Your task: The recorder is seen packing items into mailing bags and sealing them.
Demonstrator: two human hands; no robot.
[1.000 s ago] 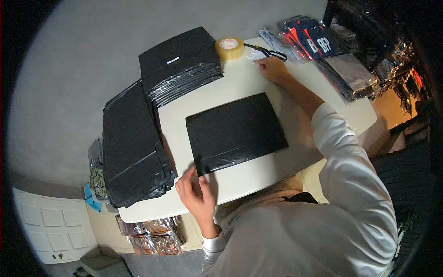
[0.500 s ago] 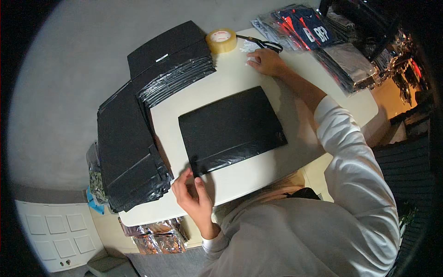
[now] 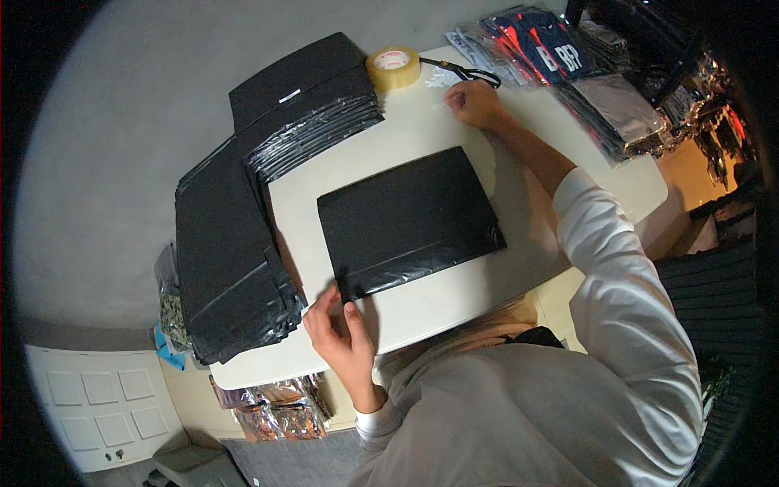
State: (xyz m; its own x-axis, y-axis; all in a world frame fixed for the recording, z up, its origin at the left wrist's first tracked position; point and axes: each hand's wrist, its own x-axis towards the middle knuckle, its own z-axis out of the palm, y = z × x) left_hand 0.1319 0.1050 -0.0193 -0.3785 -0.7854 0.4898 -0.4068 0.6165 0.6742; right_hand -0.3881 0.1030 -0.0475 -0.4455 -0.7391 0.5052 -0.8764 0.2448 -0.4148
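Note:
A flat black plastic mailing bag [image 3: 410, 219] lies on the white table, a glossy folded strip along its near edge. My left hand [image 3: 342, 341] is at the bag's near left corner, thumb and fingers apart, fingertips at or just beside the corner. My right hand [image 3: 475, 104] is closed at the far side of the table, fingers curled into a pinch; whatever they hold is too small to make out. Small clear or white pieces [image 3: 438, 77] lie beside that hand. Just beyond it are black-handled scissors [image 3: 462, 71], and a roll of clear tape [image 3: 393, 69] sits to their left.
Two tall stacks of black bags [image 3: 300, 105] [image 3: 227, 252] line the table's far left and left side. Clear-wrapped folded clothes [image 3: 540, 49] are piled at the far right. More shiny packets [image 3: 280, 410] lie below the table's near left edge [image 3: 243, 375].
My right hand has drawn slightly right, its fingers curling closer together. The left hand stays at the bag's corner. The whole view has shifted a little.

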